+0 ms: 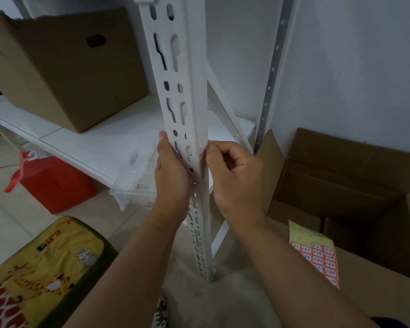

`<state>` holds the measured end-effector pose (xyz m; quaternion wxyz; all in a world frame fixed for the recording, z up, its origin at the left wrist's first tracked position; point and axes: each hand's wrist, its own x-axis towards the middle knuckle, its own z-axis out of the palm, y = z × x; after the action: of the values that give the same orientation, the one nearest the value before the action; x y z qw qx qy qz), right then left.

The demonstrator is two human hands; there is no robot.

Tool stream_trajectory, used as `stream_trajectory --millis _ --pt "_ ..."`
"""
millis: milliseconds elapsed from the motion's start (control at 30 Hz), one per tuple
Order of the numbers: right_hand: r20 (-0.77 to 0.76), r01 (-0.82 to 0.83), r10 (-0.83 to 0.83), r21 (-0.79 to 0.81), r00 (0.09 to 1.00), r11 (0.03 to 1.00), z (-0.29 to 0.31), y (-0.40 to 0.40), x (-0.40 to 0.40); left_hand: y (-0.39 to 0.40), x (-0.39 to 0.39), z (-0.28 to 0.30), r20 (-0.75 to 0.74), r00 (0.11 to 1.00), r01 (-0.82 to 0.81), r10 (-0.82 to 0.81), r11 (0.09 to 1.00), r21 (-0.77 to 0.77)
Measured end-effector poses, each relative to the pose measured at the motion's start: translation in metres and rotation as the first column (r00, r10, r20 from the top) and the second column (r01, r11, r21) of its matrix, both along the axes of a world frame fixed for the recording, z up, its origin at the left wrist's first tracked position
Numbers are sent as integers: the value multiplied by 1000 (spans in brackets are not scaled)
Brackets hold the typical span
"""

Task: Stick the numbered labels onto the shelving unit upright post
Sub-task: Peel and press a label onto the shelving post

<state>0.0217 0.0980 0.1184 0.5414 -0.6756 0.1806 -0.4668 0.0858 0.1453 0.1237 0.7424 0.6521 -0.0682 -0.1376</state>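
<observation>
White slotted upright post is ref. point; left hand wrapped round its left face, thumb up along the edge, grip closed on post; right hand at post's right edge, thumb and forefinger pinched narrow on a small reddish label touching that edge; label sheet, numbered, lies lower right of post on a cardboard box; brown box on shelf left of post.

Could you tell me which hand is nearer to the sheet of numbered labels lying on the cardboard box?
Right. The right hand is at the post, up-left of the label sheet; the left hand grips the post's far side.
</observation>
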Motion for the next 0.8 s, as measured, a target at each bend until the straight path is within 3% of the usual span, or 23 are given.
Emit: stream_trajectory --millis 167,433,600,800 --pt "-97 -43 33 -100 995 994 -4 -12 -4 2 1 2 -3 1000 11 -11 1000 11" --pt "-136 -91 83 -54 987 994 0 -17 -7 6 0 3 19 999 36 -37 999 34" --pt "-277 -35 -31 -229 960 973 8 -17 -6 6 0 5 9 999 52 -52 998 36" --pt "-362 -142 141 24 921 990 26 -16 -12 4 -2 7 -14 999 39 -38 999 35"
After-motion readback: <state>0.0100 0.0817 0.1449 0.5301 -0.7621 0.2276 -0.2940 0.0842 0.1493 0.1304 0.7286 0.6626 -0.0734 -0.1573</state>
